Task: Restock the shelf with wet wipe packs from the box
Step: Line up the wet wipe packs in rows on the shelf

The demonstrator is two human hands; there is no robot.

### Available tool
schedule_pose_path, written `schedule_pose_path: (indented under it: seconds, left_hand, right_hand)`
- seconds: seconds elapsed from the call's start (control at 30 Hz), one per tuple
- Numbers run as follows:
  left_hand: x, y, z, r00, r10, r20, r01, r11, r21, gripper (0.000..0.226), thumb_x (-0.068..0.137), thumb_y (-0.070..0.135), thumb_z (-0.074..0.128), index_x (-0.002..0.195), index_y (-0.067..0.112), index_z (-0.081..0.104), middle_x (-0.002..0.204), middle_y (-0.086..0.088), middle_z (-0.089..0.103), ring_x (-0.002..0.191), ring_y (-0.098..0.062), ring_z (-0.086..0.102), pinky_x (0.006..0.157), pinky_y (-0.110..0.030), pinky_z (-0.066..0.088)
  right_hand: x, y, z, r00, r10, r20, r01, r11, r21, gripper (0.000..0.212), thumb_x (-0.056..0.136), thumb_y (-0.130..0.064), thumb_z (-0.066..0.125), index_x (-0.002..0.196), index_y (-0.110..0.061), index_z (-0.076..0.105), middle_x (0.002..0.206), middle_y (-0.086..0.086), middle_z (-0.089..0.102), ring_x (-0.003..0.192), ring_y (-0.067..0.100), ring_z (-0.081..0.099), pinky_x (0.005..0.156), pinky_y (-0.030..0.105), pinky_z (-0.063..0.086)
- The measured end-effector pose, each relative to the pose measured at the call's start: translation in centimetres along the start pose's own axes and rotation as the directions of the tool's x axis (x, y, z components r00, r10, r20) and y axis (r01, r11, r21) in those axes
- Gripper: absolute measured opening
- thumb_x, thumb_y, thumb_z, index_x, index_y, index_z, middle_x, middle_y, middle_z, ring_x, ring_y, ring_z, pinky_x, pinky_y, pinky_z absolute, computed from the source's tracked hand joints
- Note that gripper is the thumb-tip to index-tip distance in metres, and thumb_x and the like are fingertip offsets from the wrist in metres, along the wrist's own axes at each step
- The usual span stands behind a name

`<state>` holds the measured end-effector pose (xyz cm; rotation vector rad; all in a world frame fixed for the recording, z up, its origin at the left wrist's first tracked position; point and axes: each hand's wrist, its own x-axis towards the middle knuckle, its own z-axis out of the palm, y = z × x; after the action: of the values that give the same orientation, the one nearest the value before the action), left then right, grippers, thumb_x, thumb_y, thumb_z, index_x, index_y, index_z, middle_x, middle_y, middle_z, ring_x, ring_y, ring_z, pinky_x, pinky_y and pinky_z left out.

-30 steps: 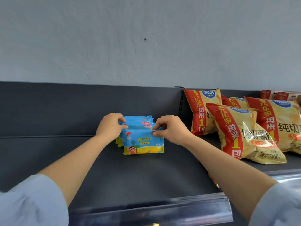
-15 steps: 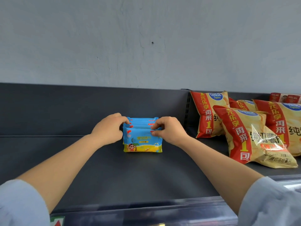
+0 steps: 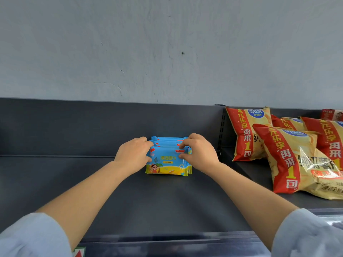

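Note:
Several blue and yellow wet wipe packs (image 3: 168, 164) stand upright in a row, one behind another, on the dark grey shelf (image 3: 148, 201). My left hand (image 3: 132, 153) grips the left end of the row, fingers curled over the tops of the packs. At the right end my right hand (image 3: 199, 152) pinches the front pack's upper corner between thumb and fingers. The box is out of view.
Red and yellow chip bags (image 3: 289, 156) lean on the neighbouring shelf section to the right, past a perforated upright (image 3: 221, 132). A grey wall (image 3: 167, 49) rises behind the shelf. The shelf's front price rail (image 3: 167, 243) runs along the bottom.
Both hands have stayed on the packs and squared the row, which now stands straighter. The view has shifted slightly, so the packs sit more centred.

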<state>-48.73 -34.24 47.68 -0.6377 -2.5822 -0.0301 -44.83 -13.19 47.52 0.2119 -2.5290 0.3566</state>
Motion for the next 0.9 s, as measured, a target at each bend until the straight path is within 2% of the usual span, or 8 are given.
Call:
schedule_pose_path:
  seconds: [0.07, 0.27, 0.43, 0.6, 0.9]
  left_hand:
    - [0.1, 0.1, 0.2, 1.0, -0.011, -0.009, 0.011, 1.0, 0.016, 0.047, 0.088, 0.039, 0.063, 0.131, 0.023, 0.05, 0.111, 0.007, 0.055, 0.1, -0.009, 0.054, 0.072, -0.025, 0.049]
    - [-0.1, 0.5, 0.6, 0.999, -0.026, -0.025, 0.028, 0.995, 0.091, 0.05, 0.088, 0.04, 0.062, 0.132, 0.021, 0.047, 0.117, 0.004, 0.053, 0.105, -0.012, 0.053, 0.074, -0.028, 0.05]
    - [-1.0, 1.4, 0.3, 0.998, -0.048, -0.037, 0.054, 0.982, 0.183, 0.069, 0.086, 0.042, 0.066, 0.141, 0.014, 0.034, 0.131, -0.001, 0.048, 0.119, -0.016, 0.047, 0.089, -0.031, 0.048]
    - [-2.4, 2.5, -1.0, 0.995, -0.097, -0.004, 0.096, 0.975, 0.2, 0.071, 0.086, 0.041, 0.066, 0.141, 0.011, 0.034, 0.14, -0.004, 0.042, 0.131, -0.019, 0.04, 0.102, -0.033, 0.041]
    - [-6.9, 4.9, -3.6, 0.989, -0.132, 0.061, 0.116, 0.968, 0.224, 0.068, 0.088, 0.036, 0.065, 0.143, 0.013, 0.032, 0.137, -0.003, 0.046, 0.127, -0.02, 0.043, 0.096, -0.035, 0.045]
  right_hand:
    - [0.0, -0.1, 0.2, 1.0, -0.005, -0.005, 0.005, 0.999, -0.036, 0.027, 0.084, -0.032, 0.071, 0.109, -0.022, 0.066, 0.102, -0.008, 0.051, 0.092, 0.006, 0.043, 0.071, 0.024, 0.045]
    - [-0.2, -0.5, 0.2, 1.0, 0.0, 0.01, 0.001, 0.997, -0.074, 0.036, 0.085, -0.031, 0.068, 0.117, -0.02, 0.055, 0.11, -0.004, 0.053, 0.097, 0.013, 0.053, 0.074, 0.029, 0.052]
    - [-1.1, -0.3, -0.5, 0.999, -0.01, 0.046, 0.018, 0.985, -0.174, 0.045, 0.088, -0.031, 0.064, 0.126, -0.018, 0.043, 0.119, 0.0, 0.048, 0.106, 0.018, 0.05, 0.074, 0.032, 0.051]
    - [-2.8, 0.1, -1.7, 0.997, 0.015, 0.069, 0.001, 0.974, -0.225, 0.052, 0.087, -0.033, 0.064, 0.131, -0.017, 0.04, 0.122, 0.002, 0.047, 0.11, 0.019, 0.047, 0.073, 0.031, 0.05]
    - [-6.9, -0.1, -4.4, 0.994, 0.02, 0.111, 0.013, 0.956, -0.293, 0.054, 0.087, -0.04, 0.063, 0.132, -0.016, 0.044, 0.125, 0.004, 0.052, 0.117, 0.024, 0.047, 0.087, 0.035, 0.046]
